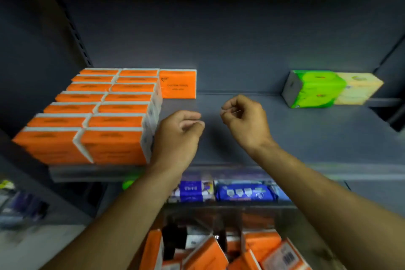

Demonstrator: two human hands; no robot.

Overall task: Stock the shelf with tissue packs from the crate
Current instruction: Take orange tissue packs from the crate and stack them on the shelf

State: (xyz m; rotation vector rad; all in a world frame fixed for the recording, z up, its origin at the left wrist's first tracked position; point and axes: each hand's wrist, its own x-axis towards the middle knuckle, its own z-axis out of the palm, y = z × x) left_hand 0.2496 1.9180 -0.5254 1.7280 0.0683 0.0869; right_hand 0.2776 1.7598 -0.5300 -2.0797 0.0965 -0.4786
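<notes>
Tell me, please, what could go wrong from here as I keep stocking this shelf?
1. The front packs sit at the very edge of the shelf, and the left hand is close beside them; a bump might push them off.
2. The lone pack at the back stands upright with nothing on its right, so sliding new packs in could topple it.
</notes>
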